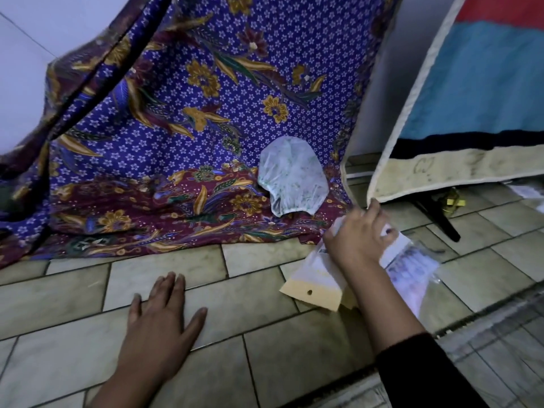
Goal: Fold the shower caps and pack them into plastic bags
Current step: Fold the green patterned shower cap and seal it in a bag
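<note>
A translucent white shower cap [293, 176] with green speckles lies unfolded on the purple and maroon batik cloth [182, 136]. On the floor tiles to the right lies a pile of clear plastic bags [316, 278] with yellow header cards; one bag [409, 269] holds a packed cap. My right hand [357, 235] rests on top of this pile, fingers spread and blurred; whether it grips a bag is unclear. Flat on the tiles at lower left lies my left hand [160, 316], palm down, fingers apart, holding nothing.
The batik cloth drapes up the wall behind and spills onto the tiled floor [88, 293]. A mattress [459, 113] with a cream edge leans at the right, with a dark stick [438, 217] and yellow object beneath it. A dark grate [482, 322] runs along the lower right.
</note>
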